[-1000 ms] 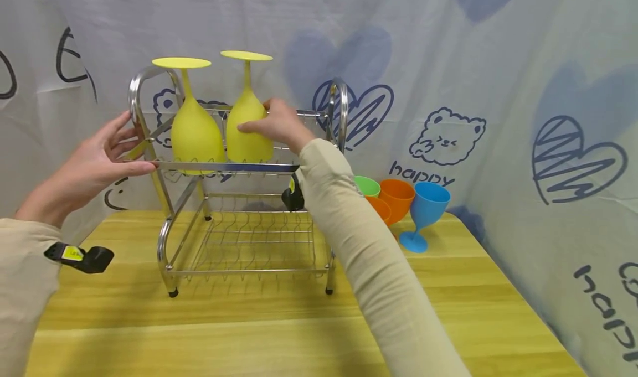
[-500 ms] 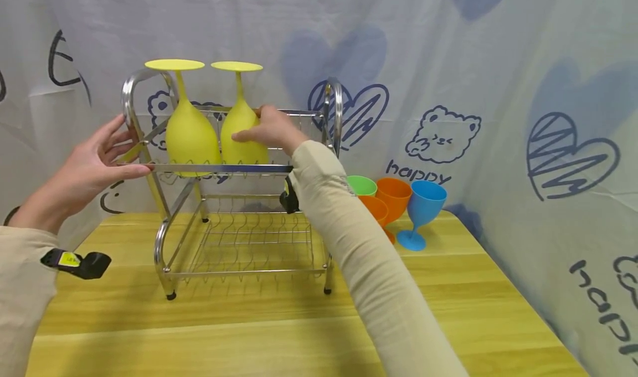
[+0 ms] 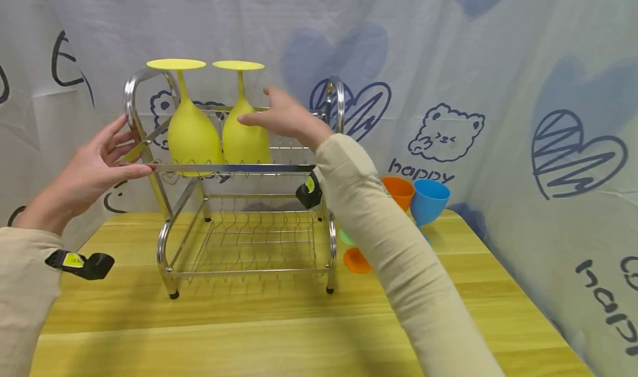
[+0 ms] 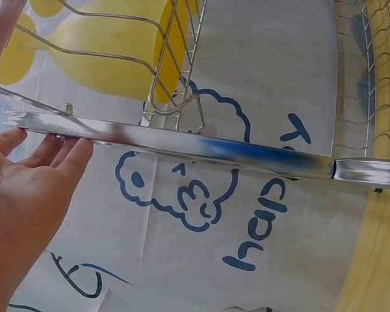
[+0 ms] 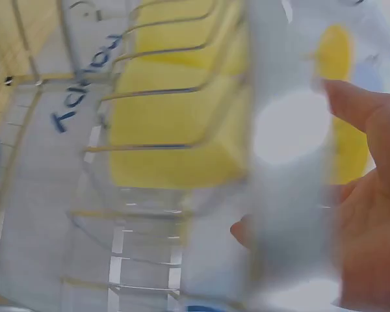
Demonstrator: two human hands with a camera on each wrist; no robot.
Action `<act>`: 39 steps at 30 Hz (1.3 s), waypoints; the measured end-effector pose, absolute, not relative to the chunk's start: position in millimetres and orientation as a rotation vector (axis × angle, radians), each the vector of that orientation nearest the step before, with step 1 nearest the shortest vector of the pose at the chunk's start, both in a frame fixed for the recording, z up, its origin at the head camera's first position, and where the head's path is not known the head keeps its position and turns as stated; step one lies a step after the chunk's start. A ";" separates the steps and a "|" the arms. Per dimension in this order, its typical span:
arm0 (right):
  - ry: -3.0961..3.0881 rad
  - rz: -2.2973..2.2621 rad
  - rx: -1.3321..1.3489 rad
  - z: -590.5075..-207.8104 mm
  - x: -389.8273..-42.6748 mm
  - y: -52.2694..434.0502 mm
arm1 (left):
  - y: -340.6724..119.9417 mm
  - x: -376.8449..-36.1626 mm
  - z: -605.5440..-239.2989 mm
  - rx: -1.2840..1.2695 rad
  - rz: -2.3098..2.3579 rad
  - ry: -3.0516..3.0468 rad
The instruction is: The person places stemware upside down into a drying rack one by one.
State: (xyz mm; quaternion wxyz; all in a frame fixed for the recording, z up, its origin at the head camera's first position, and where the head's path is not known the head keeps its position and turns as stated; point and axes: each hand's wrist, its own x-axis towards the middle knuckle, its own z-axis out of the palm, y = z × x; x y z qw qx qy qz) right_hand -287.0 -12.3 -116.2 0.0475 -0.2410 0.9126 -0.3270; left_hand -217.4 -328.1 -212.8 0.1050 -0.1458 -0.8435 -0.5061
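My right hand (image 3: 286,117) hovers by the right yellow glass (image 3: 245,136), fingers spread and loose, thumb tip at its bowl, gripping nothing. That glass stands inverted on the rack's (image 3: 234,168) top tier beside its twin (image 3: 191,133). My left hand (image 3: 94,164) rests straight fingers against the rack's front rail.

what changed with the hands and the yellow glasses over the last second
The right hand let go of the right yellow glass and lifted off it, fingers now straight beside it. The left hand stayed on the rack rail; both glasses stayed upside down on the top shelf.
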 end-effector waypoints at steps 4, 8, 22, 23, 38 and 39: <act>2.864 -0.896 -0.921 -102.7 -259.9 6.4 | -325.9 -216.9 -215.9 -0.477 -1.627 -2.381; 2.922 -0.962 -1.207 -96.5 -231.0 27.8 | -321.8 -211.2 -225.5 -0.427 -1.550 -2.351; 2.917 -1.629 -1.477 -147.3 -194.3 108.7 | -300.0 -188.4 -267.6 -0.197 -1.395 -2.230; 2.914 -1.672 -1.429 -154.8 -195.7 114.7 | -298.8 -186.3 -271.5 -0.185 -1.390 -2.223; 2.750 -2.024 -0.611 -265.7 -229.9 180.6 | -259.5 -159.7 -317.5 -0.264 -1.375 -2.233; 2.744 -2.031 -0.571 -273.3 -233.3 181.7 | -256.7 -159.5 -320.6 -0.269 -1.393 -2.243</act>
